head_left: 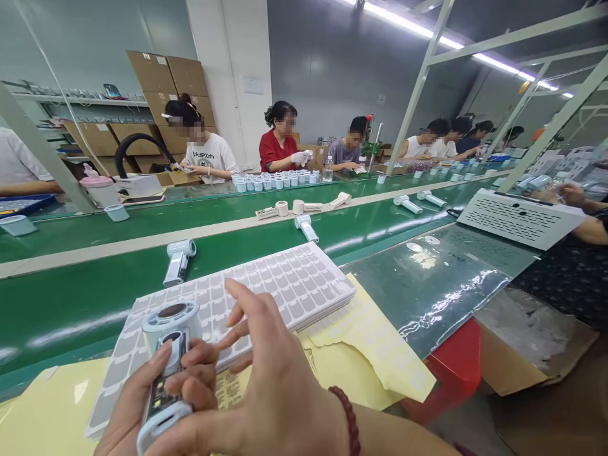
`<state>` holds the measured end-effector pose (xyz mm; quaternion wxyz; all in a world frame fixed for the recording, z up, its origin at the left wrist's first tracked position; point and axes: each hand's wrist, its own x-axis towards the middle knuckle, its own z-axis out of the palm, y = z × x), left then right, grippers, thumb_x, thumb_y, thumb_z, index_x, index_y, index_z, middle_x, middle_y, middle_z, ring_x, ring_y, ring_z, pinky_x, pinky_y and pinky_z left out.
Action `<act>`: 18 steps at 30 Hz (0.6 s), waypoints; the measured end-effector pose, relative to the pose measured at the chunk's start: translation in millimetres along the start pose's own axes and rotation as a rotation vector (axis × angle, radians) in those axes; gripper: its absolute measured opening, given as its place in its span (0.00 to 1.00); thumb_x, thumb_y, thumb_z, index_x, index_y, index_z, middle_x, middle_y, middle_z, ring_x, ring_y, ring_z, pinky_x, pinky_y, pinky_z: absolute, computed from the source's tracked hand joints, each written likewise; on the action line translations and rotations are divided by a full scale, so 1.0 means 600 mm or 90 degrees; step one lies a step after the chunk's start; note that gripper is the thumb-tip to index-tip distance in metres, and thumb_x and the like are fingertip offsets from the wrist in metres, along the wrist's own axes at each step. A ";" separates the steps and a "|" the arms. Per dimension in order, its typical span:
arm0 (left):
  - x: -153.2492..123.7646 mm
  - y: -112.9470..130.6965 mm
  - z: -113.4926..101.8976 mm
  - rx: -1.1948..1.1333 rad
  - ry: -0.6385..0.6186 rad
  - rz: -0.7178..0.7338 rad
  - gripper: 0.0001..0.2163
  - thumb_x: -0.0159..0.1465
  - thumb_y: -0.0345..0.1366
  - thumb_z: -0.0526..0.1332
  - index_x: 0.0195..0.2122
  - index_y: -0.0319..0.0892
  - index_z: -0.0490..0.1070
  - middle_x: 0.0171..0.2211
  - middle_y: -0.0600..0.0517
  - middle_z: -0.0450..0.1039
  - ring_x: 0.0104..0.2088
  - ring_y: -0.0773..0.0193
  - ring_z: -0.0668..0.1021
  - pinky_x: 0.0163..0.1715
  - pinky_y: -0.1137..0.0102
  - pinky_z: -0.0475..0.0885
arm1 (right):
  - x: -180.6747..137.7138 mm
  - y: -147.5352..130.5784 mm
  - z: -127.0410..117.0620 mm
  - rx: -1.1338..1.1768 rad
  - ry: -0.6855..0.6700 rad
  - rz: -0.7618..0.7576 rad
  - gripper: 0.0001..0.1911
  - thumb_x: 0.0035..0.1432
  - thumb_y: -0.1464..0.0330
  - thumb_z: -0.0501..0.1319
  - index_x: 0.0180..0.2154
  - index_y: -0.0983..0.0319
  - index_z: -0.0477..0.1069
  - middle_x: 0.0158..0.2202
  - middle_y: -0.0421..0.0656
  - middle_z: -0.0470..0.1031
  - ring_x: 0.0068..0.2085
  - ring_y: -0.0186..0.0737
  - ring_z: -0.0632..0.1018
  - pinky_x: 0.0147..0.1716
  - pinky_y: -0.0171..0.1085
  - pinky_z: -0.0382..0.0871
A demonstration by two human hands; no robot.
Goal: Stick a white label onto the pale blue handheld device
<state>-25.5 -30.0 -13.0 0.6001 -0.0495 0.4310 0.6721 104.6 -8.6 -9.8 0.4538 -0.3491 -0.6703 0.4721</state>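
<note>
My left hand (pixel 137 396) is wrapped round the handle of a small white hand-held fan (pixel 167 354), thumb on its front panel. Its round head points away from me. My right hand (pixel 266 373) hovers just right of the fan, fingers curled together, index tip pressing toward the handle's side; whether a sticker is under the fingertip I cannot make out. Beneath both hands lies a stack of white sticker sheets (pixel 285 282) on yellow backing paper (pixel 375 342).
A green conveyor belt (pixel 95 297) carries more white fans (pixel 178 263), (pixel 306 228), (pixel 407 203). Several seated people work along the far side beside rows of pale blue cups (pixel 273 182). A white perforated panel (pixel 517 218) and a red bin (pixel 451 370) sit at right.
</note>
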 end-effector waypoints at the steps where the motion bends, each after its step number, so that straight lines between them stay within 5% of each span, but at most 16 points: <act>1: -0.002 0.000 0.001 -0.001 0.002 -0.001 0.10 0.63 0.35 0.64 0.46 0.45 0.72 0.32 0.50 0.72 0.26 0.62 0.77 0.20 0.75 0.76 | 0.001 -0.005 -0.005 0.040 -0.024 0.068 0.59 0.38 0.48 0.77 0.68 0.49 0.55 0.56 0.45 0.73 0.53 0.51 0.79 0.54 0.48 0.77; 4: -0.007 0.001 0.011 -0.008 0.013 0.017 0.16 0.61 0.41 0.68 0.50 0.48 0.71 0.33 0.49 0.72 0.29 0.56 0.79 0.20 0.70 0.78 | 0.000 -0.010 -0.007 0.149 -0.102 0.171 0.56 0.44 0.49 0.75 0.69 0.51 0.52 0.57 0.46 0.71 0.51 0.46 0.80 0.53 0.46 0.77; 9: -0.011 0.004 0.019 -0.036 0.008 -0.017 0.16 0.64 0.42 0.66 0.52 0.46 0.72 0.35 0.47 0.73 0.27 0.57 0.80 0.21 0.71 0.78 | -0.003 0.031 0.017 -0.013 -0.039 -0.146 0.57 0.46 0.51 0.76 0.70 0.56 0.51 0.58 0.52 0.71 0.58 0.51 0.73 0.63 0.50 0.67; 11: -0.008 0.006 0.011 -0.083 0.022 -0.060 0.14 0.68 0.41 0.61 0.51 0.39 0.73 0.37 0.44 0.74 0.25 0.63 0.79 0.23 0.75 0.77 | -0.006 0.046 0.013 -0.019 -0.056 -0.203 0.57 0.48 0.50 0.74 0.71 0.56 0.49 0.60 0.52 0.69 0.59 0.50 0.72 0.62 0.49 0.68; 14: 0.001 0.010 -0.011 -0.071 -0.021 -0.043 0.13 0.72 0.35 0.55 0.50 0.33 0.73 0.38 0.43 0.74 0.27 0.68 0.79 0.32 0.79 0.76 | -0.017 0.053 -0.016 0.038 -0.088 -0.106 0.52 0.45 0.52 0.76 0.67 0.53 0.58 0.61 0.49 0.65 0.53 0.44 0.77 0.50 0.41 0.78; 16: 0.010 0.011 -0.030 0.043 -0.086 0.026 0.11 0.67 0.26 0.59 0.49 0.36 0.73 0.39 0.45 0.75 0.34 0.66 0.81 0.41 0.74 0.77 | -0.028 0.055 -0.038 0.063 -0.077 0.018 0.35 0.47 0.53 0.75 0.54 0.56 0.73 0.58 0.47 0.68 0.51 0.42 0.78 0.41 0.35 0.79; 18: 0.019 0.010 -0.049 0.135 -0.083 0.051 0.15 0.57 0.20 0.66 0.45 0.40 0.75 0.38 0.47 0.77 0.35 0.60 0.82 0.40 0.70 0.80 | -0.040 0.062 -0.053 0.024 -0.054 0.115 0.18 0.53 0.54 0.72 0.39 0.60 0.78 0.53 0.46 0.72 0.51 0.41 0.78 0.38 0.32 0.77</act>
